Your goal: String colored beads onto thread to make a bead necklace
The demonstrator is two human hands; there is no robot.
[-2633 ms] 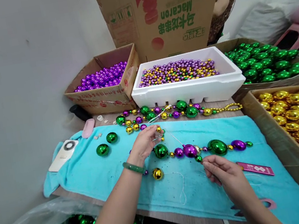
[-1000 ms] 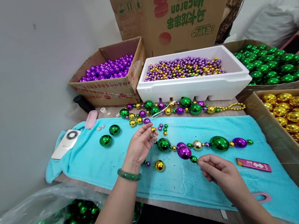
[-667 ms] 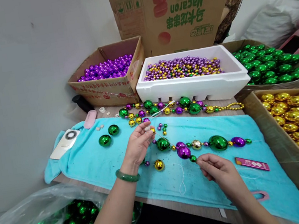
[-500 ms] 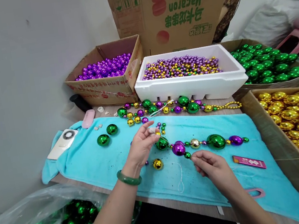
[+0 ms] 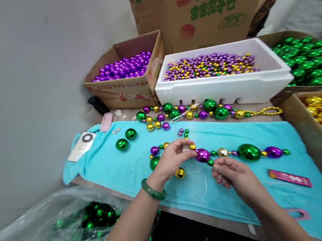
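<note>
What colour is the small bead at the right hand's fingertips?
Green; the small bead shows best in the head view.

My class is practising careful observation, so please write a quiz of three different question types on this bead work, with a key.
1. Multiple choice: On which wrist is the green bangle worn?
A) right
B) left
C) neither

2. True or false: The white foam box holds only green beads.

3. Short answer: What colour is the small bead nearest the fingertips of the right hand?

Key
1. B
2. False: the white foam box also holds purple and gold beads.
3. Green
</note>
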